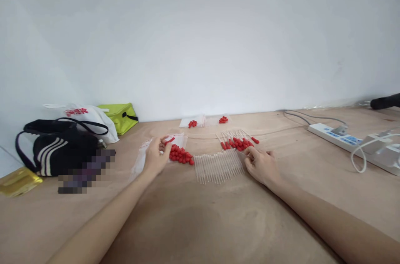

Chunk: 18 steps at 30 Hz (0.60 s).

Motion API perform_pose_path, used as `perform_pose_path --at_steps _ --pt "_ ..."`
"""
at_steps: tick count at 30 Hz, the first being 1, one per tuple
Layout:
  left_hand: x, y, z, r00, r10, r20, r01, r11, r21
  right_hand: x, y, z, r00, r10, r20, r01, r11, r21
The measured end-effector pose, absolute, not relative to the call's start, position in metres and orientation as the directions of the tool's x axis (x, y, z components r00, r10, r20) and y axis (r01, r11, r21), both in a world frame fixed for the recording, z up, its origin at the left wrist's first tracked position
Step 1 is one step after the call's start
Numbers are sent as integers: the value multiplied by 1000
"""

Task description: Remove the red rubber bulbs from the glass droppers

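Observation:
My left hand (158,152) is closed in a pinch on a small red rubber bulb (170,140). Just right of it lies a heap of loose red bulbs (181,155), partly on a clear plastic bag (139,158). A row of thin clear tubes (218,168) spreads side by side across the middle of the table. My right hand (261,165) rests at the row's right end, fingers pressed together; whatever they hold is hidden. Behind the row, several thin tubes with red bulbs on their near ends (240,143) lie in a loose bunch.
Small clear bags with red bulbs (193,123) lie near the wall. A white power strip (353,143) with plugs and cables is on the right. On the left are a black bag (59,147), a white plastic bag (108,124), a lime-green bag (120,118) and a yellow packet (20,181).

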<state>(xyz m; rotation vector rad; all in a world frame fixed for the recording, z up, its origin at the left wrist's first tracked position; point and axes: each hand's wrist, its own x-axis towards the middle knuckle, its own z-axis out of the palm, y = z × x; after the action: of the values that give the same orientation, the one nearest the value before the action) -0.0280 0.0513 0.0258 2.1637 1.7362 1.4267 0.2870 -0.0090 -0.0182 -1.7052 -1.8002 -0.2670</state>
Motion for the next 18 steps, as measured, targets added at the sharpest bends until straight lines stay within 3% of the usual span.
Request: perform_pose_path --at_steps 1,5,11,18 --pt "-37 60 29 -70 828 556 766 -312 561 286 -9 -18 35 826 562 951 145 -273" --pt "-54 86 34 -18 907 420 837 -216 502 282 -10 -18 1 830 558 945 182 -272" --pt "-49 89 30 73 919 386 849 -261 460 281 -12 -18 -67 821 567 932 254 -258" --pt "-52 85 39 -28 902 431 871 -189 453 282 -12 -18 -72 811 581 929 267 -258"
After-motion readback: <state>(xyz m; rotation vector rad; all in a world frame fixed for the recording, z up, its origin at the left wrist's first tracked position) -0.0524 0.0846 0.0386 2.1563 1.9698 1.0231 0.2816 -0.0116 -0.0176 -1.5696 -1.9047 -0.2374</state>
